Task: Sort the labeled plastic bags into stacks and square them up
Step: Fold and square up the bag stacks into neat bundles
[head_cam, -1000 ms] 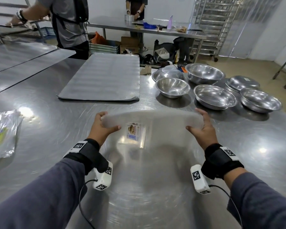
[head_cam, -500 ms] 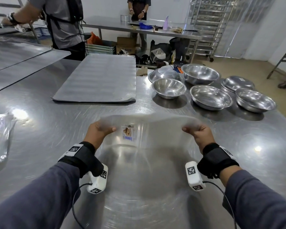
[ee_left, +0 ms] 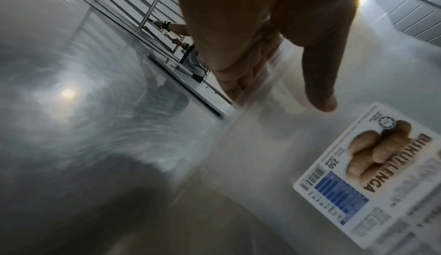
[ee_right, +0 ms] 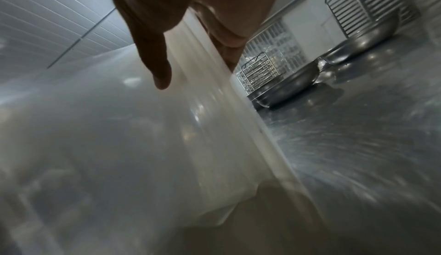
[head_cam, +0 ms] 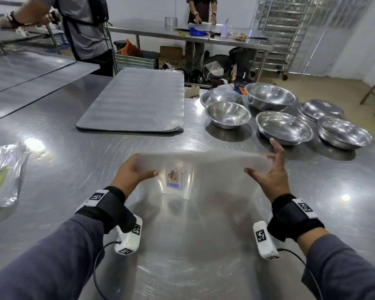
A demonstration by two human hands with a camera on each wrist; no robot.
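While you hold the stack of plastic bags [head_cam: 201, 161] above the steel table [head_cam: 74, 161], both ends are supported.
Your left hand [head_cam: 131, 172] pinches its left end, thumb on top; your right hand [head_cam: 271, 169] cradles the right end, fingers spread straight.
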